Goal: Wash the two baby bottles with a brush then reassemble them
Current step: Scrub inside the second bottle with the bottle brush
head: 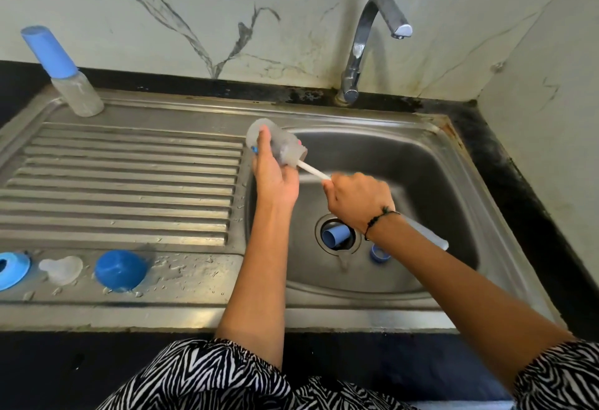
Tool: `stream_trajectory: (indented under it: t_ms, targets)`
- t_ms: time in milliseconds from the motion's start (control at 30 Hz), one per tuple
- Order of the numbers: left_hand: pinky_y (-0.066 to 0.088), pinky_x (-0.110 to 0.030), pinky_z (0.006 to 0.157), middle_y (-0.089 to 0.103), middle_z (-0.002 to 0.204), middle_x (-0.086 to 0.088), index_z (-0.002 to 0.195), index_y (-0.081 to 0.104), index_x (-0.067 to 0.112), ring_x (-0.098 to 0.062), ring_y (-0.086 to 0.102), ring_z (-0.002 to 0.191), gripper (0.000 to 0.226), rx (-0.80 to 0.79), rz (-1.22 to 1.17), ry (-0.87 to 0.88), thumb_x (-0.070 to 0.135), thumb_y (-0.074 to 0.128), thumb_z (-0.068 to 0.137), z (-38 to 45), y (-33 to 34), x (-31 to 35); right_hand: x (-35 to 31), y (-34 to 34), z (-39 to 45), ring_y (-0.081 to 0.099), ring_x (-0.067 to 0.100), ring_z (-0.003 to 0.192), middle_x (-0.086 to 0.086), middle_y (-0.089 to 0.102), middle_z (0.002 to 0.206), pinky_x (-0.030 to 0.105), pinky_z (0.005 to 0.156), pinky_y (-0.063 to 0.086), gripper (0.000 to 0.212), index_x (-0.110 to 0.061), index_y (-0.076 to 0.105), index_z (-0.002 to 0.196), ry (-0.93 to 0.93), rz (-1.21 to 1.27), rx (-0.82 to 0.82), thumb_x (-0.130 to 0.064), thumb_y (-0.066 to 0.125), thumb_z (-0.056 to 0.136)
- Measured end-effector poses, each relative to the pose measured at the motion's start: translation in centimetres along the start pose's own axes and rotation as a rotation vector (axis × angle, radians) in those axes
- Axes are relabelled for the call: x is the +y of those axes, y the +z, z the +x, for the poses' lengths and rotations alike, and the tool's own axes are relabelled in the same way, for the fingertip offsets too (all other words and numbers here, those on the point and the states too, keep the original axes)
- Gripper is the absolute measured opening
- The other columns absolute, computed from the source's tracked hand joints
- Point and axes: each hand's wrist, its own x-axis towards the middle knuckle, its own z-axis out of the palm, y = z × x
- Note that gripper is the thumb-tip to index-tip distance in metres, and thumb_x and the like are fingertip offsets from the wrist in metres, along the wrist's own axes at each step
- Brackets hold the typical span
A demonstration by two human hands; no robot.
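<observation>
My left grip point(275, 176) is curled round the bottle point(275, 144), tilted mouth toward the right over the sink point(453, 163) so drips fall in. My right grip point(356, 202) clasps the brush point(312, 172), bristles inside. The second bottle point(64, 76) stands capped at the back; ring point(13, 268), teat point(61, 268) and cap point(120, 270) wait on the drainer.

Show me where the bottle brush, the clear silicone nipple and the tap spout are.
bottle brush point(312, 171): head view, on its white handle shaft.
clear silicone nipple point(61, 269): head view, on its wide base.
tap spout point(402, 30): head view, on the outlet end.
</observation>
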Motion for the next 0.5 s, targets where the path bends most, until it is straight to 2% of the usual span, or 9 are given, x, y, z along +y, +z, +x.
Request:
stream_trajectory:
  t_ms: [33,67,100,167,267,333,400,500]
  targets:
    - [0.049,-0.040,0.097,0.055,0.126,-0.018,0.133,0.045,0.005,-0.029,0.057,0.114,0.048,0.005,0.020,0.009,0.017,0.062,0.090,0.1,0.0,-0.3,0.0,-0.1,0.2,0.054,0.029,0.075,0.006,0.057,0.083,0.031,0.062,0.037,0.038,-0.013,0.054,0.096,0.011,-0.006,0.014,-0.038,0.026,0.100]
    - [0.045,-0.040,0.102,0.053,0.132,-0.018,0.137,0.043,0.005,-0.029,0.055,0.118,0.053,0.018,0.032,0.022,0.010,0.062,0.088,0.2,-0.1,-0.4,-0.2,-0.1,0.3,0.056,0.030,0.076,0.008,0.060,0.085,0.032,0.062,0.037,0.038,-0.012,0.054,0.096,0.006,-0.002,0.030,-0.038,0.026,0.100]
    - [0.047,-0.036,0.100,0.055,0.130,-0.017,0.138,0.043,0.005,-0.027,0.058,0.114,0.054,0.030,0.035,0.043,0.007,0.062,0.088,0.2,-0.1,-0.5,-0.4,-0.2,0.3,0.056,0.030,0.076,0.008,0.061,0.086,0.032,0.061,0.038,0.038,-0.012,0.054,0.096,-0.007,0.009,0.041,-0.039,0.026,0.100]
    - [0.055,-0.028,0.086,0.059,0.119,-0.013,0.137,0.045,0.005,-0.020,0.064,0.094,0.051,0.058,-0.035,0.053,0.011,0.061,0.090,0.2,-0.3,-0.3,-0.9,-0.3,-0.2,0.053,0.029,0.073,0.007,0.059,0.082,0.032,0.060,0.036,0.039,-0.013,0.053,0.097,-0.030,0.015,0.045,-0.041,0.025,0.100]
    - [0.059,-0.029,0.066,0.059,0.108,-0.013,0.140,0.040,0.007,-0.020,0.067,0.076,0.062,0.038,-0.116,0.021,0.024,0.067,0.086,0.3,-1.0,-0.2,-1.3,0.0,-1.1,0.056,0.032,0.070,0.008,0.062,0.080,0.032,0.056,0.034,0.039,-0.013,0.052,0.099,-0.070,-0.022,0.081,-0.041,0.025,0.100]
    - [0.053,-0.024,0.053,0.060,0.088,-0.009,0.143,0.036,0.009,-0.016,0.064,0.059,0.071,0.042,-0.131,0.031,0.030,0.069,0.084,0.4,-1.3,-0.4,-1.3,0.8,-1.5,0.060,0.032,0.057,0.004,0.062,0.068,0.029,0.046,0.033,0.036,-0.011,0.055,0.088,-0.117,-0.040,0.232,-0.036,0.030,0.098]
    - [0.048,-0.021,0.046,0.057,0.078,-0.006,0.143,0.034,0.011,-0.013,0.058,0.051,0.073,0.074,-0.141,0.043,0.031,0.070,0.083,0.6,-1.3,-0.3,-1.2,1.4,-1.7,0.050,0.026,0.035,0.000,0.055,0.051,0.022,0.036,0.027,0.034,-0.011,0.056,0.070,-0.164,-0.060,0.404,-0.030,0.036,0.090]
    - [0.047,-0.020,0.045,0.058,0.076,-0.005,0.135,0.036,0.020,-0.012,0.053,0.049,0.059,0.146,-0.153,0.104,0.023,0.068,0.086,0.5,-1.5,-0.1,-0.5,2.2,-1.9,0.045,0.021,0.037,0.000,0.049,0.049,0.021,0.035,0.023,0.029,-0.012,0.058,0.065,-0.233,-0.143,0.547,-0.022,0.042,0.087]
